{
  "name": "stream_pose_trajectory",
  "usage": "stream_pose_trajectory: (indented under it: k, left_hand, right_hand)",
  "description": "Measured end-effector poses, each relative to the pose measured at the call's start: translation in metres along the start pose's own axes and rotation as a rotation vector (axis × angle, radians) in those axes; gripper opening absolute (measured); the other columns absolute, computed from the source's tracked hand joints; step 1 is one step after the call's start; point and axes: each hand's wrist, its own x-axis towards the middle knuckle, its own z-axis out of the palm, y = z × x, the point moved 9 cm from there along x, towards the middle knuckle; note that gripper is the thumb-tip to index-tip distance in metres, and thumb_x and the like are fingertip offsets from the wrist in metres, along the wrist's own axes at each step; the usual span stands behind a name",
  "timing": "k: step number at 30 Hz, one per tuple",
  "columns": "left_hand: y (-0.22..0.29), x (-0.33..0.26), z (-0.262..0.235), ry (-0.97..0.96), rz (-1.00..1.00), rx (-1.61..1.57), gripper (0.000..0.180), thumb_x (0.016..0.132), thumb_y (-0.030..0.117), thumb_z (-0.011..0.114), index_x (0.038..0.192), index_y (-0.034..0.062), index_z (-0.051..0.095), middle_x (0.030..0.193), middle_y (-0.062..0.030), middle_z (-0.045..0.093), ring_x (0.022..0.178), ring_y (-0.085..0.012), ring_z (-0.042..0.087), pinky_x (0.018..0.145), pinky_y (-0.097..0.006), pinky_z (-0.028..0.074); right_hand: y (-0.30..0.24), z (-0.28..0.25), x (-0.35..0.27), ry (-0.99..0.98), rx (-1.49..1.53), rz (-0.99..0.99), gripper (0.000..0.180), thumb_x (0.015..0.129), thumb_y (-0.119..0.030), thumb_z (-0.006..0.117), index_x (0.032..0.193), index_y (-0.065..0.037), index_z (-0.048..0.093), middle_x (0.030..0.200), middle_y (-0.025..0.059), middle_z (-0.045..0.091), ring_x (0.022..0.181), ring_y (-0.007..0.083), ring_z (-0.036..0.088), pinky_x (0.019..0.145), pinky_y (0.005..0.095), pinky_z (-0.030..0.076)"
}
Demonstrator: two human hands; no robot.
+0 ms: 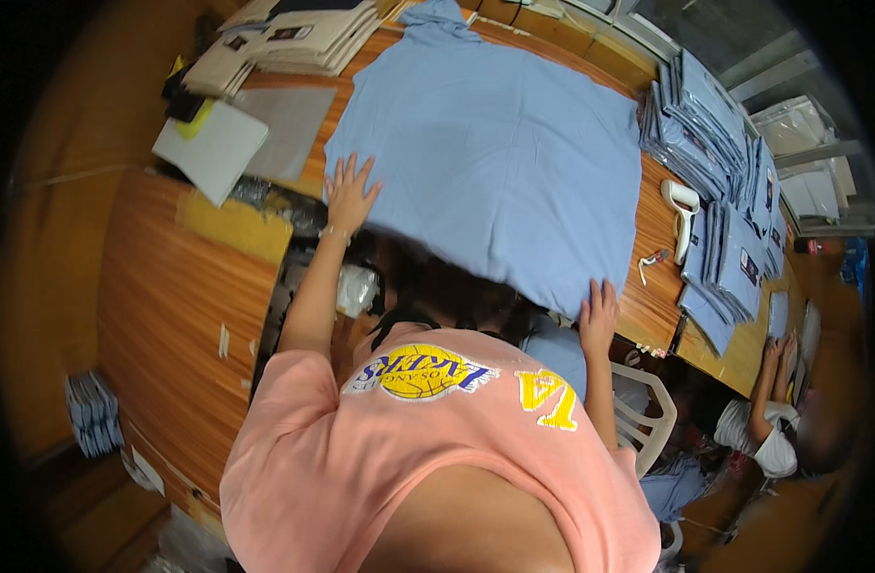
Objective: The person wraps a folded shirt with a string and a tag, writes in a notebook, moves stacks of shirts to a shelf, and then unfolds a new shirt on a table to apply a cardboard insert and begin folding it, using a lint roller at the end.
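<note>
A light blue shirt [495, 143] lies spread over the wooden table, its near edge hanging at the table's front edge. At its far end the cloth bunches up into a narrower part. On the shirt's near left edge rests my left hand [349, 196], fingers spread and flat. My right hand [600, 310] touches the near right corner, its fingers stretched out on the cloth. A white lint roller [683, 215] lies to the right of the shirt, with a small white and red tool [651, 262] beside it.
Piles of folded blue shirts in clear bags [709, 162] stand at the right. Beige packed garments [308, 38] are stacked at the far left, near a white board [213, 148]. A white plastic chair [647, 411] is by my right arm. Another person [767, 420] works at the far right.
</note>
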Motion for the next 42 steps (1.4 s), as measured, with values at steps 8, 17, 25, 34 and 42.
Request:
stream_pose_trajectory:
  k: [8, 17, 25, 34, 42]
  left_hand:
    - [-0.004, 0.055, -0.029, 0.129, 0.101, -0.264, 0.037, 0.085, 0.024, 0.057, 0.117, 0.0084, 0.054, 0.130, -0.0152, 0.040, 0.122, -0.0346, 0.034, 0.102, -0.051, 0.024]
    - [-0.014, 0.280, 0.069, 0.001, 0.094, -0.100, 0.048, 0.091, 0.036, 0.043, 0.132, 0.0111, 0.040, 0.137, -0.0163, 0.036, 0.130, -0.0355, 0.026, 0.104, -0.053, 0.019]
    - [0.008, 0.336, 0.083, -0.094, 0.145, -0.008, 0.060, 0.089, 0.047, 0.039, 0.140, 0.0163, 0.028, 0.145, -0.0136, 0.023, 0.136, -0.0342, 0.013, 0.106, -0.056, 0.008]
    - [0.012, 0.126, 0.018, -0.064, 0.114, 0.040, 0.047, 0.088, 0.030, 0.051, 0.133, 0.0195, 0.041, 0.142, -0.0122, 0.030, 0.133, -0.0314, 0.020, 0.103, -0.059, 0.014]
    - [-0.033, 0.084, -0.037, 0.170, 0.040, -0.213, 0.053, 0.084, 0.025, 0.056, 0.134, 0.0144, 0.039, 0.140, -0.0148, 0.031, 0.132, -0.0341, 0.023, 0.105, -0.054, 0.016]
  right_hand:
    - [0.008, -0.037, 0.043, 0.070, 0.007, 0.271, 0.038, 0.071, -0.003, 0.054, 0.109, -0.009, 0.058, 0.123, 0.0166, 0.045, 0.117, 0.0351, 0.040, 0.096, 0.0440, 0.032]
    - [-0.013, 0.010, 0.274, 0.165, 0.081, -0.015, 0.032, 0.080, -0.008, 0.052, 0.111, -0.012, 0.057, 0.126, 0.0125, 0.046, 0.119, 0.0303, 0.041, 0.100, 0.0467, 0.030]
    - [0.056, 0.052, 0.311, 0.090, -0.150, 0.100, 0.046, 0.090, -0.026, 0.047, 0.134, -0.017, 0.038, 0.141, 0.0119, 0.031, 0.133, 0.0286, 0.024, 0.106, 0.0526, 0.018]
    - [0.030, 0.038, 0.170, -0.064, -0.175, 0.187, 0.052, 0.090, -0.035, 0.045, 0.137, -0.017, 0.034, 0.145, 0.0133, 0.025, 0.135, 0.0300, 0.018, 0.106, 0.0549, 0.013]
    - [0.001, 0.012, 0.147, 0.097, -0.241, 0.102, 0.061, 0.087, -0.037, 0.052, 0.138, -0.010, 0.032, 0.142, 0.0182, 0.027, 0.132, 0.0349, 0.022, 0.104, 0.0513, 0.018]
